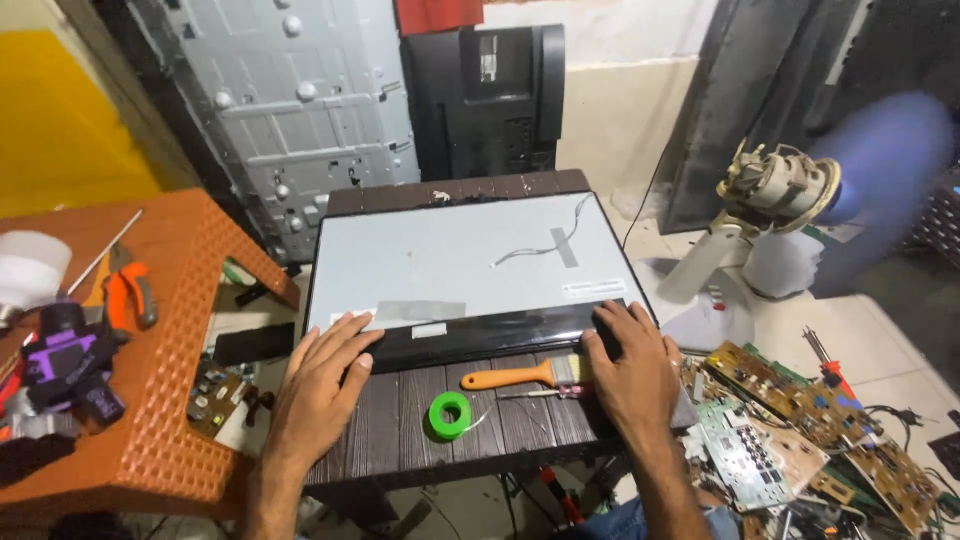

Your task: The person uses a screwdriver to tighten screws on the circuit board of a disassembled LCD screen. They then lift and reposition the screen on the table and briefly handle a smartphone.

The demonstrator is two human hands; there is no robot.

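Here the near edge of the flat display panel point(470, 270) is pressed by the spread left hand point(325, 375) and spread right hand point(630, 365), both flat, pinching nothing; an even, two-handed lift or slide seems called for.

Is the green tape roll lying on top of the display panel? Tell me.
No, the green tape roll lies on the dark table, in front of the display panel, beside the orange-handled brush.

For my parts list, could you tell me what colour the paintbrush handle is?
Orange: the paintbrush handle shows clearly in the head view.
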